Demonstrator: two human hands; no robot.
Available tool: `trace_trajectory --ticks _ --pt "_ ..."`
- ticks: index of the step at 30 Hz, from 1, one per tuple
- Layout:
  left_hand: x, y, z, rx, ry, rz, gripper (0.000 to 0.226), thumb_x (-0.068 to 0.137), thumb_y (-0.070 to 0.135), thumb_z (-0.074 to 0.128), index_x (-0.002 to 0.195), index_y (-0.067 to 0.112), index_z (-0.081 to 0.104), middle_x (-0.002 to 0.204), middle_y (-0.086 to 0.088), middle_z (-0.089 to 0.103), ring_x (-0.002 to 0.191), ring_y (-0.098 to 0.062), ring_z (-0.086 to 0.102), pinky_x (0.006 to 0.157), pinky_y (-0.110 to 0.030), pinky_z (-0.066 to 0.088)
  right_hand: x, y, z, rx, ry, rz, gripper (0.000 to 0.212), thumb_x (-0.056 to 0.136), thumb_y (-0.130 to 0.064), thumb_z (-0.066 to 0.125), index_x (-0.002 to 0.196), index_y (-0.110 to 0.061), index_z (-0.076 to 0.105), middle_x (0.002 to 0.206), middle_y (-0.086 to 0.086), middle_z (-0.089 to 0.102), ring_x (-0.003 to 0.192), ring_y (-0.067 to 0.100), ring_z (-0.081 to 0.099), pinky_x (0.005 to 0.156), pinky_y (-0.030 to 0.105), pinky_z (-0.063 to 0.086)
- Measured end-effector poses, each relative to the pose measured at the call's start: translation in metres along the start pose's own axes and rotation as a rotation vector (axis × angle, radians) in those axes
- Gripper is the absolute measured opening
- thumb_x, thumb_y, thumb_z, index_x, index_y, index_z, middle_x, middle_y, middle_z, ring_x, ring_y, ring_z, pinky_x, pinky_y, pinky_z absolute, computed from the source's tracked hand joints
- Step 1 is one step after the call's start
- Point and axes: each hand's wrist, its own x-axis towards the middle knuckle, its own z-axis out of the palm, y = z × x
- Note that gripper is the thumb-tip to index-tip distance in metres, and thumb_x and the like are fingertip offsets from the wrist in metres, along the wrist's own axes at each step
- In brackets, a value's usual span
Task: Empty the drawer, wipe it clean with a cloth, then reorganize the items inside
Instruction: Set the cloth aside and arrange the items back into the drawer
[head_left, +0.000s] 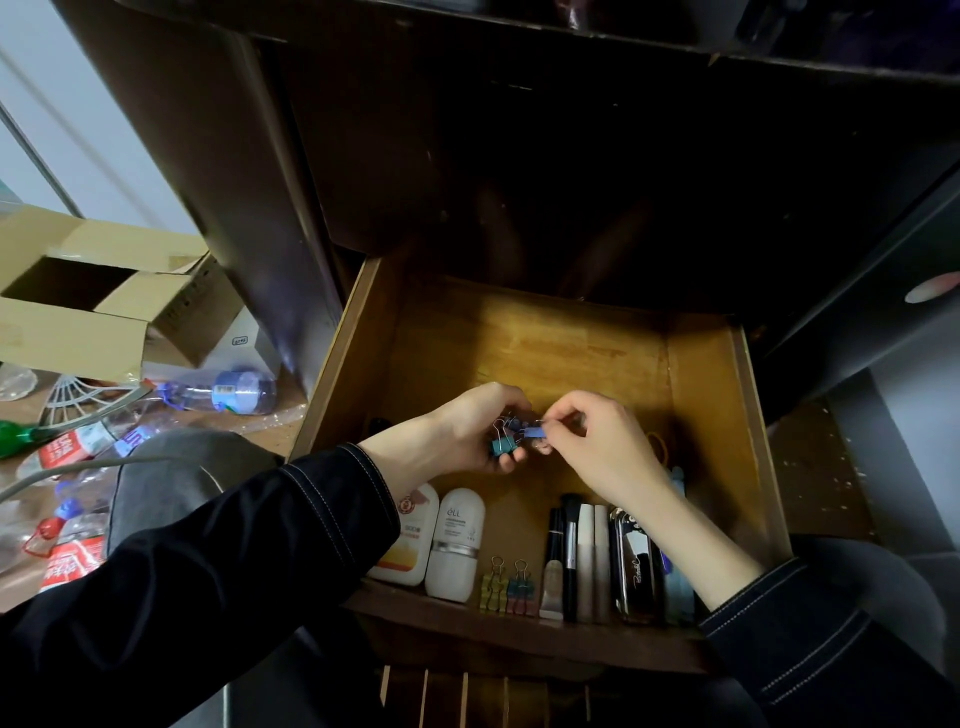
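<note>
Left hand (467, 434) and right hand (602, 441) meet, fingers curled in pinching grips.

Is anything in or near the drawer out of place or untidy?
In the drawer, a yellow rubber band lies loose by the right wall, apart from the row at the front. Left of the drawer, plastic bottles lie scattered on the floor.

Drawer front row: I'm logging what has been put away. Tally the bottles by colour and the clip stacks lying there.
White bottles: 2
Black bottle: 1
Clip stacks: 2
Total: 5
</note>
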Motion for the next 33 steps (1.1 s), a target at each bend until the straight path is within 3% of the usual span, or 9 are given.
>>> trace_trajectory --ticks 3,9,13,15,20,23,26,29,33 --pt "0.000 0.000 -0.002 0.008 -0.074 0.015 0.013 0.097 0.013 0.044 0.099 0.005 0.054 0.071 -0.007 0.063 0.054 -0.012 0.046 0.046 -0.019 0.035 0.000 0.001 0.000 0.008 0.039 0.032 0.005 0.094 -0.024 0.064 0.097 -0.024 0.068 0.095 -0.012 0.068 0.094 0.007 0.062 0.079 0.034 0.056" --pt "0.007 -0.001 -0.010 -0.221 -0.032 -0.018 0.016 0.095 0.007 0.043 0.105 0.000 0.053 0.072 -0.011 0.061 0.051 -0.012 0.048 0.042 -0.018 0.039 -0.003 -0.006 -0.004 0.080 0.134 -0.092 0.014 0.091 -0.013 0.064 0.095 -0.026 0.067 0.089 -0.015 0.064 0.074 0.000 0.058 0.058 0.012 0.044" --pt "0.009 -0.001 -0.012 -0.253 -0.019 -0.036 0.012 0.096 0.009 0.044 0.098 0.002 0.052 0.065 -0.009 0.058 0.050 -0.013 0.048 0.041 -0.018 0.038 -0.005 -0.006 -0.003 -0.015 0.067 -0.149 0.007 0.088 -0.030 0.074 0.094 -0.027 0.073 0.094 -0.015 0.062 0.072 0.002 0.055 0.060 0.024 0.050" --pt "0.009 -0.002 -0.011 -0.216 -0.021 -0.035 0.013 0.096 0.010 0.043 0.096 0.002 0.053 0.065 -0.008 0.058 0.050 -0.012 0.048 0.041 -0.018 0.038 -0.004 -0.005 -0.002 -0.014 0.071 -0.155 0.006 0.090 -0.028 0.072 0.094 -0.024 0.075 0.095 -0.014 0.064 0.075 0.003 0.057 0.065 0.030 0.054" --pt "0.012 -0.002 -0.014 -0.195 0.174 0.039 0.016 0.095 0.009 0.044 0.099 0.002 0.058 0.070 -0.007 0.054 0.053 -0.014 0.047 0.042 -0.021 0.037 0.000 0.003 -0.006 0.016 0.181 -0.089 0.007 0.092 -0.021 0.069 0.094 -0.025 0.074 0.092 -0.016 0.071 0.084 -0.003 0.064 0.072 0.023 0.057" --pt "0.013 0.000 -0.020 -0.256 0.250 0.100 0.017 0.094 0.008 0.042 0.090 0.004 0.058 0.071 -0.007 0.051 0.054 -0.015 0.045 0.044 -0.021 0.037 -0.002 0.003 -0.001 -0.078 -0.135 0.018 0.013 0.087 -0.020 0.071 0.080 -0.030 0.076 0.082 -0.019 0.071 0.079 -0.002 0.065 0.075 0.033 0.059" --pt "0.012 0.000 -0.019 -0.263 0.234 0.094 0.017 0.094 0.008 0.042 0.089 0.005 0.058 0.071 -0.007 0.051 0.055 -0.015 0.045 0.045 -0.022 0.037 -0.009 -0.003 0.013 -0.071 -0.471 0.047 0.010 0.081 -0.016 0.072 0.076 -0.023 0.078 0.075 -0.011 0.073 0.064 0.005 0.065 0.068 0.037 0.059" --pt "0.012 0.000 -0.018 -0.268 0.215 0.093 0.017 0.095 0.009 0.043 0.093 0.004 0.059 0.073 -0.007 0.052 0.057 -0.014 0.046 0.046 -0.022 0.039 -0.013 -0.001 0.024 -0.090 -0.609 0.049 0.006 0.078 -0.016 0.072 0.077 -0.017 0.078 0.076 -0.001 0.074 0.053 0.008 0.061 0.058 0.034 0.053" --pt "0.011 0.001 -0.018 -0.273 0.205 0.096 0.017 0.095 0.010 0.043 0.095 0.004 0.059 0.074 -0.007 0.052 0.059 -0.014 0.045 0.049 -0.022 0.038 -0.014 0.002 0.032 -0.106 -0.662 0.041 0.008 0.079 -0.020 0.074 0.080 -0.013 0.078 0.079 0.002 0.074 0.058 0.008 0.061 0.058 0.033 0.050"
